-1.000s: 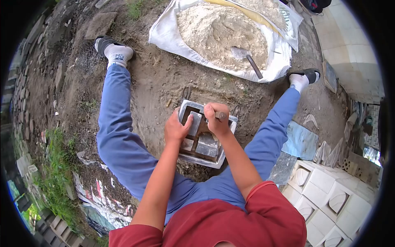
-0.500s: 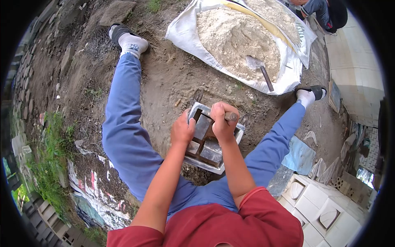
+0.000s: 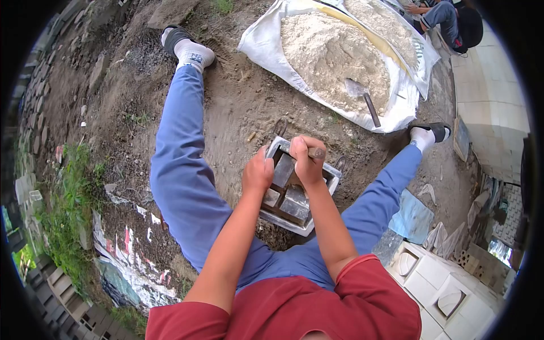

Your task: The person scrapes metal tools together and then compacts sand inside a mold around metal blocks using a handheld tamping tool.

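Note:
Between my legs on the dirt lies a metal mould (image 3: 307, 229), a grey box with rectangular blocks inside and wire loops at its far corners. My left hand (image 3: 259, 171) is closed against the mould's left rim, thumb uppermost and fingers mostly hidden. Over the mould's far part, my right hand (image 3: 306, 164) makes a fist around a wooden handle (image 3: 317, 153), whose end pokes out to the right. What that handle belongs to is hidden under the hand. Dark gaps run between the mould's blocks.
Ahead, an open white sack (image 3: 266, 48) holds a heap of pale sandy powder (image 3: 326, 48), with a trowel (image 3: 356, 89) lying on it. Another person (image 3: 445, 20) crouches at the far right. Pale blocks (image 3: 436, 283) are stacked at the lower right; grass (image 3: 71, 221) grows at left.
The view has shifted a little, so most of the scene sits slightly farther right. Both hands keep nearly the same place and hold on the mould and the handle.

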Action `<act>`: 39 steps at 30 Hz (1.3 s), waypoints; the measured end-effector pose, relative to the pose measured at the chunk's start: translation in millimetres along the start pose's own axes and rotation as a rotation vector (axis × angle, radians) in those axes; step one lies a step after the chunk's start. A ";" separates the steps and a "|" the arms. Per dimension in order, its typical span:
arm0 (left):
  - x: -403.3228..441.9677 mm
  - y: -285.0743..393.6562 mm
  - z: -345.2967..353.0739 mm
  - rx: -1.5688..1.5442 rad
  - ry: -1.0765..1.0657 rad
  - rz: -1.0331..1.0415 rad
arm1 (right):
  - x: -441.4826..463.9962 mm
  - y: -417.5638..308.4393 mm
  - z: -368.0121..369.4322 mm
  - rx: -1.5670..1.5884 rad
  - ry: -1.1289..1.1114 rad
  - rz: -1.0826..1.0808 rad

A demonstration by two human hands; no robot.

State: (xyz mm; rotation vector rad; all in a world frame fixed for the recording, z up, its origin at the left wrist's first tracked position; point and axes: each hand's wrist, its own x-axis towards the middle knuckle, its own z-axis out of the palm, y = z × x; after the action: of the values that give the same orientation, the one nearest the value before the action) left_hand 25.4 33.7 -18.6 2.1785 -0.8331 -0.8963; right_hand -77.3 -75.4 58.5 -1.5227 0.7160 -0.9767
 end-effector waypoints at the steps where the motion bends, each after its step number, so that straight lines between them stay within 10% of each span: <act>1: -0.9 0.2 0.3 -0.001 -0.001 -0.001 | 1.6 -9.4 -1.1 0.081 -0.003 0.053; 39: -3.1 8.2 -2.5 0.068 0.009 -0.043 | -5.2 2.4 -47.0 -0.018 -0.159 0.128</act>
State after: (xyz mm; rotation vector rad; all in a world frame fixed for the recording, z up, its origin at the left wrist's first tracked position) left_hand 23.1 31.9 -10.0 2.2653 -0.8270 -0.8902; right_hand -120.9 -93.8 56.2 -1.5320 0.7011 -0.7469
